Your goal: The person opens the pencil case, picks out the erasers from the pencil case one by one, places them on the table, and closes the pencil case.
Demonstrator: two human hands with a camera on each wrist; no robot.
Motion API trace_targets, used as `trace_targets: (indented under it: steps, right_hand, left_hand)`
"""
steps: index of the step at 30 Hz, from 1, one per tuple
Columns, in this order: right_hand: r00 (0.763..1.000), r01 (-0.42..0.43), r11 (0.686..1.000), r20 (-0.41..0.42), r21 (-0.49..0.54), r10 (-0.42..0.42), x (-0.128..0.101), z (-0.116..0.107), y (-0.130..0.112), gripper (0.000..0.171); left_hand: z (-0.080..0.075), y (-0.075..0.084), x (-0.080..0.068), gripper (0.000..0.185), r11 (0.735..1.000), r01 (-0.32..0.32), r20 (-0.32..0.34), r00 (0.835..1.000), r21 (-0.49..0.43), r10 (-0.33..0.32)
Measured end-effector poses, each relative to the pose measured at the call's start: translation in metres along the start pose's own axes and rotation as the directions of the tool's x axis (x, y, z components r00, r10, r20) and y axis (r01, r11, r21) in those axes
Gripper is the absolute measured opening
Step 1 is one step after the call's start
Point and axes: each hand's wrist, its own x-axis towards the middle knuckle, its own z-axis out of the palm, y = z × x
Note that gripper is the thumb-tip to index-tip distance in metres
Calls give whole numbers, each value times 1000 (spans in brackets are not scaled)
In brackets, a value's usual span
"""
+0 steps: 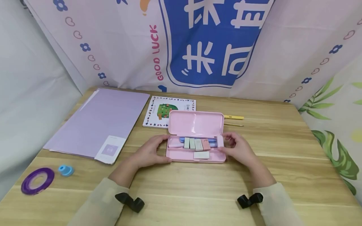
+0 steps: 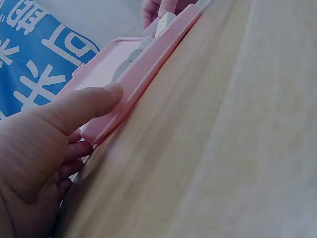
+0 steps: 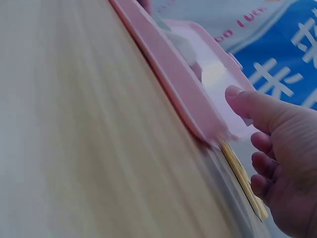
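Pink pencil case (image 1: 195,147) is lying open mid-table (image 1: 198,191), pens and erasers already inside. You are gripping its ends, left hand (image 1: 150,153) and right hand (image 1: 238,149) curling round them; the lid is still standing up, not yet closed.

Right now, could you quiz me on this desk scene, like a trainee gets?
1. True or false: the pink pencil case lies open.
2. Which hand is at the case's end nearer the yellow pen? A) left hand B) right hand
3. What lies beside the purple tape ring, on the wooden table?

Key
1. True: its lid stands up, showing erasers inside.
2. B; the left hand holds the opposite end.
3. A small blue round object, possibly a sharpener.
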Motion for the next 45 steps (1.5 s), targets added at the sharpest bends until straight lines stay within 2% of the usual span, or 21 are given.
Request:
trace_targets:
  steps: [6, 10, 17, 27, 30, 34, 40, 45]
  right_hand:
    - [995, -53, 997, -88, -58, 47, -10, -29, 27, 58]
    - [992, -100, 990, -92, -103, 91, -15, -42, 41, 59]
    - [991, -128, 975, -50, -183, 120, -14, -45, 48, 61]
    - [992, -124, 974, -50, -189, 117, -16, -45, 44, 63]
    - [994, -93, 982, -78, -167, 81, -17, -43, 37, 61]
    - [997, 6, 995, -80, -104, -14, -13, -33, 22, 52]
    - [995, 99, 993, 25, -68, -97, -4, -10, -2, 44]
    - [981, 168, 984, 107, -59, -161, 3, 4, -15, 45]
  left_hand:
    - [0, -1, -1, 94, 1000, 4, -6, 1000, 0, -4]
    - [1, -1, 0, 93, 1000, -1, -7, 1000, -1, 1]
    - [1, 1, 1, 93, 1000, -10, -8, 1000, 0, 10]
    - [1, 1, 0, 94, 1000, -8, -10, 1000, -1, 8]
    - [1, 1, 0, 94, 1000, -10, -12, 1000, -5, 10]
    - [1, 0, 0, 94, 1000, -2, -9, 1000, -11, 2]
    - [1, -1, 1, 94, 1000, 8, -1, 1000, -10, -8]
    - [2, -1, 1, 95, 1000, 3, -1, 1000, -5, -3]
